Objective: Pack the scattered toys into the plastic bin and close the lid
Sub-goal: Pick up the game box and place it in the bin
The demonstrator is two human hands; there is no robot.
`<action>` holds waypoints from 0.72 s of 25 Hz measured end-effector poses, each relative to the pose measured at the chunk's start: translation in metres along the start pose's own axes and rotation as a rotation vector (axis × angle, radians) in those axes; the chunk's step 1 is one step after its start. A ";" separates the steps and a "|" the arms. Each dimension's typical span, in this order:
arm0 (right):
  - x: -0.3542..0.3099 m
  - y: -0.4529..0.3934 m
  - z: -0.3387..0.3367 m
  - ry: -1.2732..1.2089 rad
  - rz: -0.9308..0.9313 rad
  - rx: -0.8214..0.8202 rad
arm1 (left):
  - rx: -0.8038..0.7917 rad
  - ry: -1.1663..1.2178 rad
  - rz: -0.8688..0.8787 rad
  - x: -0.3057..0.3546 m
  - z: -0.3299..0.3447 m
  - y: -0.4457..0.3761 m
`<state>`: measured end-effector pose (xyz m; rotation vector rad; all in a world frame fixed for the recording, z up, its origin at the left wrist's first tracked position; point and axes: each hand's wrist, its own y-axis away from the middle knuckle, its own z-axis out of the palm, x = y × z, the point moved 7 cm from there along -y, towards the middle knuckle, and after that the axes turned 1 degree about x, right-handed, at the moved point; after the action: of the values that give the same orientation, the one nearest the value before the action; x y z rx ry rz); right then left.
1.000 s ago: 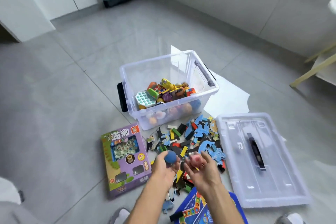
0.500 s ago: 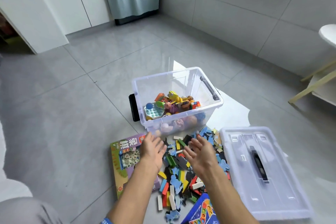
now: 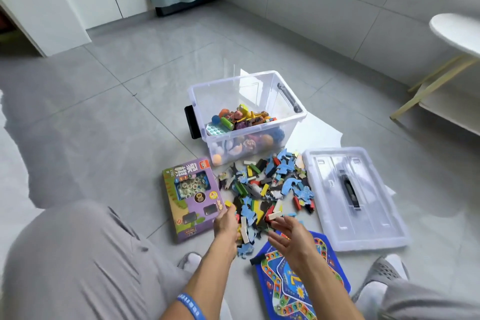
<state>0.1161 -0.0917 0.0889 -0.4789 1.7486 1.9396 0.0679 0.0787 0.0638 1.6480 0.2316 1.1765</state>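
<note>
While the clear plastic bin (image 3: 249, 122) stood lidless beyond the heap of puzzle pieces (image 3: 267, 189), its lid (image 3: 355, 200) lay flat just right of them. The left hand (image 3: 226, 223) curled onto pieces at the heap's near edge; the right hand (image 3: 291, 239) hovered open-fingered, holding nothing.

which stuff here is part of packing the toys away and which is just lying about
Part of the job:
clear plastic bin, partly filled
clear plastic lid with dark handle, flat on the floor
pile of coloured puzzle pieces and wooden blocks
purple game box
blue game board

Just lying about:
white round table
white paper sheets under the bin
</note>
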 end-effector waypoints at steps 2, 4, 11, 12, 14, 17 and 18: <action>0.005 0.010 -0.012 0.022 -0.007 0.020 | 0.031 -0.026 0.007 -0.004 -0.004 -0.001; 0.010 0.012 -0.021 0.047 -0.002 0.043 | 0.030 -0.052 0.006 -0.007 -0.003 -0.006; 0.027 -0.025 -0.025 0.145 0.057 0.048 | 0.171 -0.191 0.057 -0.012 -0.005 -0.043; 0.029 -0.033 -0.023 0.184 0.067 0.048 | 0.203 -0.230 0.069 -0.011 -0.012 -0.051; 0.033 -0.050 -0.008 0.294 0.075 0.022 | 0.296 -0.302 0.085 -0.007 -0.031 -0.071; 0.040 -0.074 0.037 0.441 0.083 -0.081 | 0.482 -0.306 0.083 0.007 -0.074 -0.110; 0.043 -0.080 0.052 0.484 0.087 -0.122 | 0.544 -0.314 0.063 0.013 -0.092 -0.123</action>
<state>0.1285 -0.0293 0.0057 -1.0001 1.9657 2.1256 0.0499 0.1976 -0.0328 2.3034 0.3196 0.9265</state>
